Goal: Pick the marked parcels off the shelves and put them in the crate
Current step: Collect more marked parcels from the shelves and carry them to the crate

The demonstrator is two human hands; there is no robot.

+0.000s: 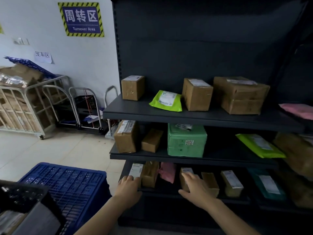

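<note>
Far left, a metal cage trolley (22,106) is standing against the wall, loaded with cardboard. Right of it two folded hand trucks (84,109) are leaning under a blue "Turnover Area" sign (81,19). On the floor nearer me, the blue crate (67,185) is sitting just left of the dark shelf unit (186,116); I cannot make out any parcel inside it. My left hand (127,186) is resting at the left end of the bottom shelf, fingers touching the front of a white-labelled box (135,170). Whether they are actually gripping it I cannot tell. Beside that box a brown carton (149,173) is standing upright, then a pink bag (167,172) is slumping against it. My right hand (194,187) is lying over a small brown box (185,177) at the shelf's front edge, fingers fairly straight across its top and thumb spread out to the left, so it is not closing round it. Further right on the same shelf, two more small boxes (232,183) are standing apart from each other, and a teal mailer (267,185) is lying flat. Above, a green box (186,141) is sitting mid-shelf, and brown cartons and a lime mailer (166,100) are occupying the top shelf. Which parcels are carrying marks I cannot tell.
</note>
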